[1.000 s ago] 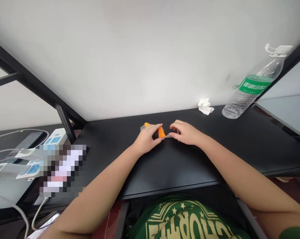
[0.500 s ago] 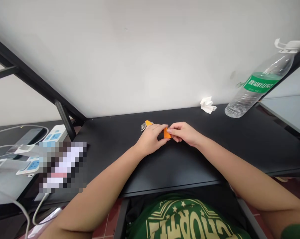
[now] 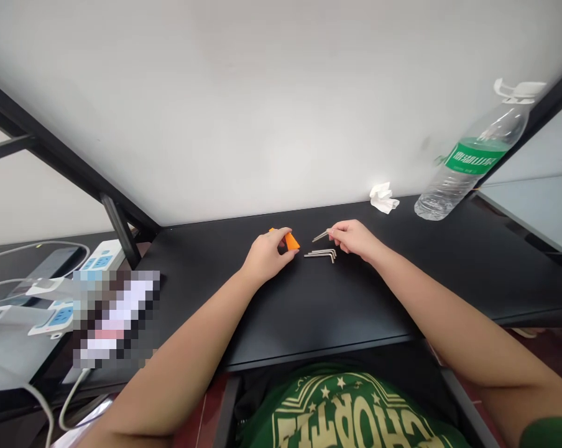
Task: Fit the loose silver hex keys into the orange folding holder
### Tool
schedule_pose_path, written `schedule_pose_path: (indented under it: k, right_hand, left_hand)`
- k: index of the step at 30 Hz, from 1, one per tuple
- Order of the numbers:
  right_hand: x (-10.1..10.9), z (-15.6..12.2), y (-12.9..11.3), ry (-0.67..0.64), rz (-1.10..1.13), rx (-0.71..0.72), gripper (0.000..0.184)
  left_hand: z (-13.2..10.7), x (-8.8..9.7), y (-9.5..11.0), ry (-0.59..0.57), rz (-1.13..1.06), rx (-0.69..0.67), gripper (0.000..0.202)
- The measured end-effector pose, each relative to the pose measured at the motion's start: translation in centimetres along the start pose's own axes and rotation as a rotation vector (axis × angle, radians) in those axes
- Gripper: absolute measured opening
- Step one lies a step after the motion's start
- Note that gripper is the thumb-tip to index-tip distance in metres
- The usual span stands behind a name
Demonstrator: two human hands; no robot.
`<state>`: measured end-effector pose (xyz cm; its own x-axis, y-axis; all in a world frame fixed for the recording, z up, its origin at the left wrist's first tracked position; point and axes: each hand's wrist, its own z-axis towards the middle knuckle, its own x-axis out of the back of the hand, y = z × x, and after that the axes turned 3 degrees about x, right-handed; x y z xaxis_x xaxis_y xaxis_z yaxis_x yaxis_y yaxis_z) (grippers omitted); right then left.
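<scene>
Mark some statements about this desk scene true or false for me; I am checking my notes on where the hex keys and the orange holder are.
1. The left hand holds the orange holder. True.
2. The right hand pinches one hex key at its fingertips. True.
3. The loose hex keys on the black desk lie left of the orange holder. False: they lie to its right, between the two hands.
4. The water bottle has a red label. False: the label is green.
5. The crumpled tissue lies near the back edge, left of the bottle. True.
</scene>
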<state>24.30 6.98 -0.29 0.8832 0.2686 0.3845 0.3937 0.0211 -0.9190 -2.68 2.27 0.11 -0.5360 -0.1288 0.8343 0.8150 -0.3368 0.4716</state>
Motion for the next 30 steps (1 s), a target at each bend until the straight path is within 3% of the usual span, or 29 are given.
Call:
schedule_pose_path:
  k: [5, 8, 11, 16, 21, 24, 30]
  right_hand:
    - [0.4, 0.1, 0.1, -0.078, -0.449, 0.01, 0.035]
    - [0.4, -0.2, -0.4, -0.097, -0.617, 0.057, 0.032]
    - [0.8, -0.6, -0.9, -0.15, -0.712, -0.012, 0.035]
    - [1.7, -0.7, -1.0, -0.159, -0.798, -0.059, 0.037]
    - [1.9, -0.4, -0.3, -0.044, -0.761, 0.193, 0.02]
    - [1.6, -0.5, -0.1, -0.137, -0.71, 0.275, 0.024]
    - [0.3, -1.7, -1.4, -0.27, -0.719, 0.32, 0.012]
  left_hand:
    - [0.0, -0.2, 0.2, -0.02, 0.0, -0.017, 0.049]
    - [-0.1, -0.2, 0.3, -0.027, -0.004, -0.004, 0.048]
    - [-0.1, 0.0, 0.4, -0.026, -0.012, 0.011, 0.048]
    - [-0.1, 0.2, 0.5, -0.047, -0.003, 0.016, 0.048]
    - [-0.2, 0.1, 0.5, -0.047, -0.008, -0.004, 0.048]
    - [-0.2, 0.0, 0.5, -0.048, -0.006, -0.007, 0.048]
    - [-0.2, -0.1, 0.4, -0.037, -0.01, -0.037, 0.048]
